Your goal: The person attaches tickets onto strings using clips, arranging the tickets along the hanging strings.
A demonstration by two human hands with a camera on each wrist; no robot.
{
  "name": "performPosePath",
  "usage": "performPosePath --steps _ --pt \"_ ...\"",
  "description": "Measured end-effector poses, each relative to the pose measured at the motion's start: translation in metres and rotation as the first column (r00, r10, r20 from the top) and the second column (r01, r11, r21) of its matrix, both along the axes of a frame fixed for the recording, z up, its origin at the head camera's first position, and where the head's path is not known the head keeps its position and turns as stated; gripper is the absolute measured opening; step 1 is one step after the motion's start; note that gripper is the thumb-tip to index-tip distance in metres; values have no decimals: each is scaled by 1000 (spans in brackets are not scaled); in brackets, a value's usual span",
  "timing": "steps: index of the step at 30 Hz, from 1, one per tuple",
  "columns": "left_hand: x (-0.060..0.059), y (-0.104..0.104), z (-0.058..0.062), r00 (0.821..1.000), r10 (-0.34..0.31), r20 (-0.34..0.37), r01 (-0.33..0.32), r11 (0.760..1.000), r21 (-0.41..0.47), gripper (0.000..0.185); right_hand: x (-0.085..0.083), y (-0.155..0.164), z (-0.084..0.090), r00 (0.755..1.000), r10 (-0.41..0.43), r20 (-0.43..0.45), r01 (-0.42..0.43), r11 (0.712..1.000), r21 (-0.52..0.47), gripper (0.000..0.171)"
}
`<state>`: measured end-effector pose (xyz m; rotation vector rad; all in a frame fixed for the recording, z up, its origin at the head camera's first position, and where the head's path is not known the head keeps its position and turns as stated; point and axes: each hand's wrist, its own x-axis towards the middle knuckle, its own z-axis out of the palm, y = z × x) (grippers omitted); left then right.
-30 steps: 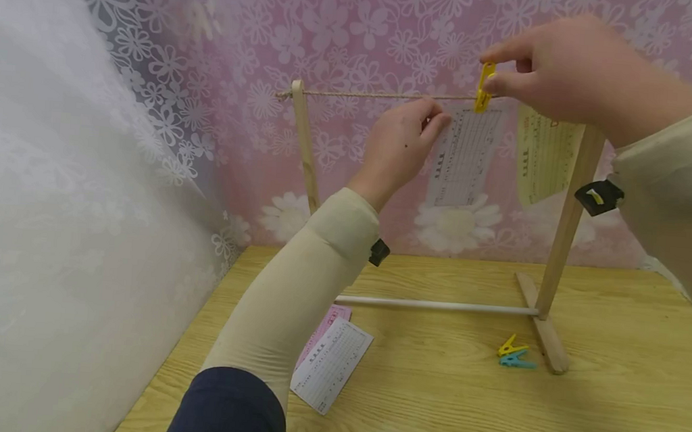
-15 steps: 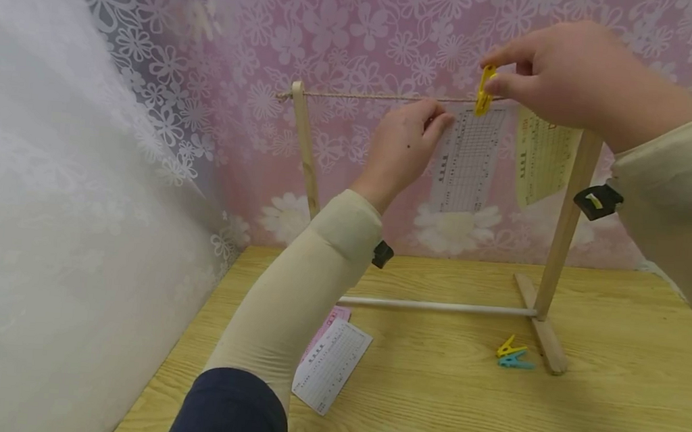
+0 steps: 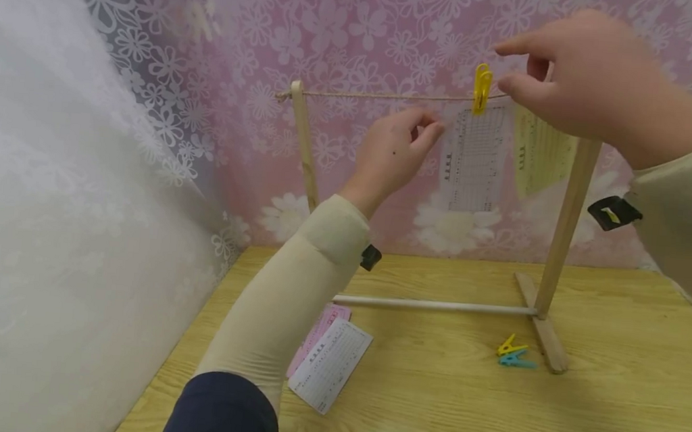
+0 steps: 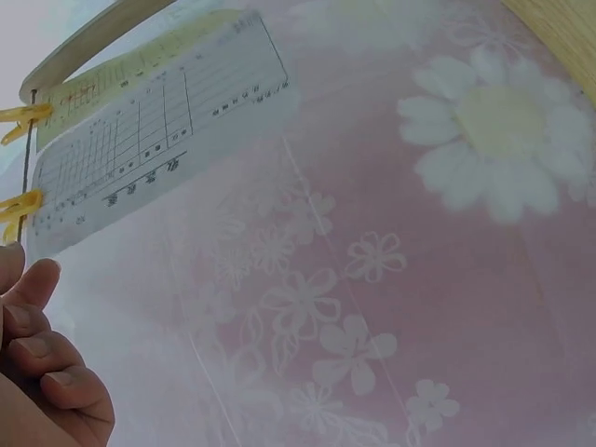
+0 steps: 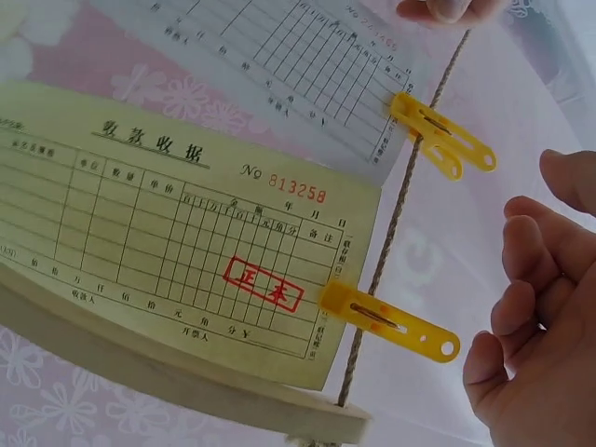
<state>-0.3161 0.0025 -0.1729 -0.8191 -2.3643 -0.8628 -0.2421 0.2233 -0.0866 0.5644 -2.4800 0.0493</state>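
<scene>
A white receipt slip (image 3: pixel 475 162) hangs from the rope (image 3: pixel 380 96), held by a yellow clothespin (image 3: pixel 481 90). Just right of that clothespin is my right hand (image 3: pixel 594 86), thumb and forefinger spread apart and holding nothing. My left hand (image 3: pixel 394 152) hovers left of the slip, below the rope, its fingers loosely bent around nothing. To the right hangs a yellow receipt slip (image 5: pixel 196 233), partly behind my right hand in the head view. A second yellow clothespin (image 5: pixel 391 321) fixes it to the rope in the right wrist view.
The rope runs between wooden posts; the right post (image 3: pixel 567 226) stands on a foot joined to a white rod (image 3: pixel 436 306). On the table (image 3: pixel 429 399) lie a white slip (image 3: pixel 331 367) over a pink slip (image 3: pixel 314 342), plus yellow (image 3: pixel 509 346) and blue (image 3: pixel 516 359) clothespins.
My right hand has let go of the yellow clothespin and drawn off to the right. My left hand has released the white slip's corner and moved slightly left and down.
</scene>
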Motion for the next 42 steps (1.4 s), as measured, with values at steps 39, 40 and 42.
performPosePath --steps 39,40,42 --pt "37 -80 -100 986 -159 52 164 980 -115 23 36 40 -143 986 141 93 -124 978 -169 29" --pt "38 -82 -103 985 -161 57 167 979 -116 23 37 42 -149 986 136 102 -116 977 -177 30" --pt "39 -85 -109 984 -166 64 173 978 -118 23 37 48 -163 984 133 116 -107 973 -205 31"
